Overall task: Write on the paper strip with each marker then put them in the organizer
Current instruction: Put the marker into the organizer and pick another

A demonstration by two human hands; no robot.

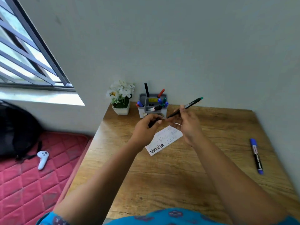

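Observation:
My right hand [186, 123] grips a black marker with a green end [192, 103], held slanted above the table with its tip toward my left hand. My left hand [146, 127] is closed around a small dark piece, apparently the marker's cap [154, 122]. Below both hands lies the white paper strip [164, 141] with handwriting on it. The grey organizer [152, 105] stands at the table's far edge against the wall, with several markers standing and lying in its compartments. A blue marker [256, 155] lies alone on the table's right side.
A white pot of white flowers [121, 98] stands left of the organizer. The wooden table [162, 176] meets the wall at its far and right sides. To the left are a red quilted mattress [32, 184], a white controller [42, 159] and a black bag [14, 130].

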